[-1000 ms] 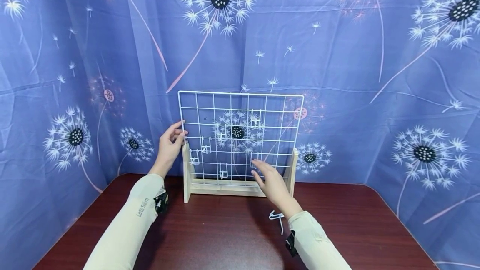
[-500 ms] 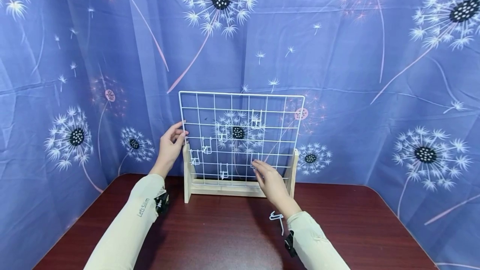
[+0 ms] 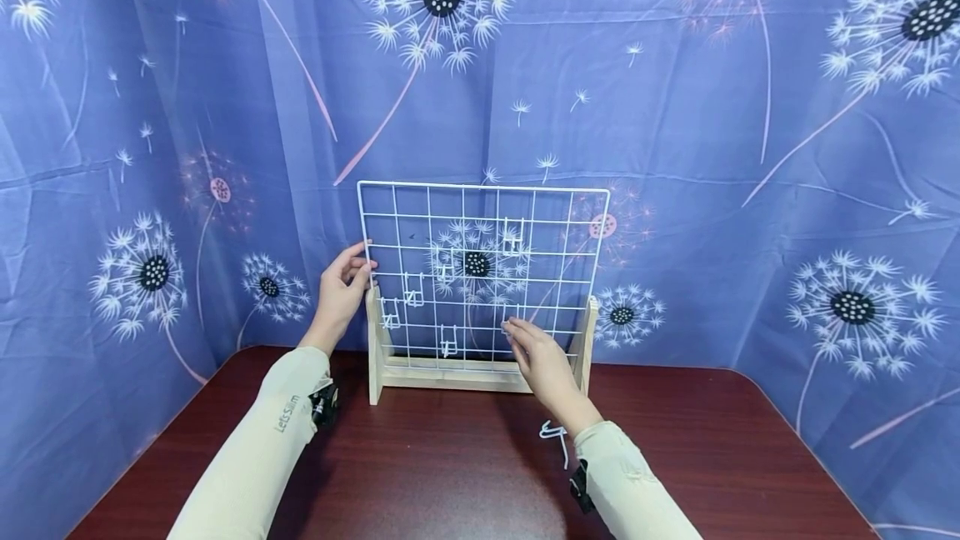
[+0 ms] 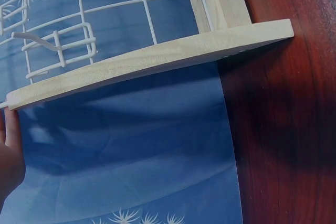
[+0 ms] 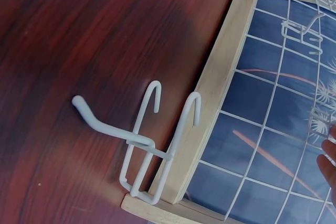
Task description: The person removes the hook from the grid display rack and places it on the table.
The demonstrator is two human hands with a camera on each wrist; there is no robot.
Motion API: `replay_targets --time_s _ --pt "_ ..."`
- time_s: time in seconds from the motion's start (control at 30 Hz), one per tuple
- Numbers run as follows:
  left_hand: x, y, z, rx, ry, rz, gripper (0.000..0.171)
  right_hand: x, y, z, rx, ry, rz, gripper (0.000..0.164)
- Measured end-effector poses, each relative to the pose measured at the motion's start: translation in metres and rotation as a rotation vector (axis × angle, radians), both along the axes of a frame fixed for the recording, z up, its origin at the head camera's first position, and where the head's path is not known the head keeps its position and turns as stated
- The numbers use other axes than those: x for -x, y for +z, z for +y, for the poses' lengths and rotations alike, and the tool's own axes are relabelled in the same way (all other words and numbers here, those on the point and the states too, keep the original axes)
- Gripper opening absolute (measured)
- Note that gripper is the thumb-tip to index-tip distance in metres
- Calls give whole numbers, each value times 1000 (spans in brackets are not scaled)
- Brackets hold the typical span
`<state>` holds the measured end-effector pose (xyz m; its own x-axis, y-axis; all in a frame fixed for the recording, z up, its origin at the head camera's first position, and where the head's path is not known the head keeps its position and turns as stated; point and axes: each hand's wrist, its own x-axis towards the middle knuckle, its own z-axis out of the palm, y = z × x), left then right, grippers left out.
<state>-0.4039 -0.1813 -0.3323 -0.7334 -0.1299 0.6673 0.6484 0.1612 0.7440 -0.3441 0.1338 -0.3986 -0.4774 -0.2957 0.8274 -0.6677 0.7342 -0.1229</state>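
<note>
A white wire grid panel (image 3: 480, 188) stands upright in a wooden stand (image 3: 450, 377). My left hand (image 3: 341, 290) holds the panel's left edge between thumb and fingers, just above the stand's left post. At the lower right of the panel, my right hand (image 3: 542, 357) pinches a white wire hook (image 5: 318, 120) that sits against the grid; the fingers hide most of it. Another white hook (image 3: 555, 433) lies on the table beside the right wrist, and the right wrist view shows its two curved ends and single prong up close.
Several white hooks hang on the grid, among them an upper right hook (image 3: 512, 238) and a bottom one (image 3: 447, 343). The dark red wooden table (image 3: 420, 465) runs up to a blue dandelion-print curtain (image 3: 675, 132) behind and at both sides.
My right thumb and fingers, apart a second ago, have come together on the hook at the lower right of the grid. The left hand stays at the panel's edge.
</note>
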Motion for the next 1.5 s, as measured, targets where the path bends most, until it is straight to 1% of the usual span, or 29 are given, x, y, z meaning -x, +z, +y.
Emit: replay_targets --time_s 0.1,0.33,0.5,0.87,1.07,1.23,1.5 --pt "-2 2 0 -3 -2 4 36 0 3 0 1 3 9 25" --pt "-17 15 5 -26 -32 15 37 -2 10 -1 -6 10 26 25" --pt "-22 18 6 -13 -28 17 37 -2 12 -1 -10 8 20 25" --pt "-22 16 5 -6 -37 -3 37 -4 16 -2 -1 11 5 25" --pt "-21 15 4 -14 -56 -5 37 -6 16 -1 -9 5 -8 24" --pt "-21 13 4 -2 -51 4 37 -8 15 -1 -14 17 22 23" --pt "-23 14 5 1 -59 -1 38 -12 16 3 -38 24 77 23"
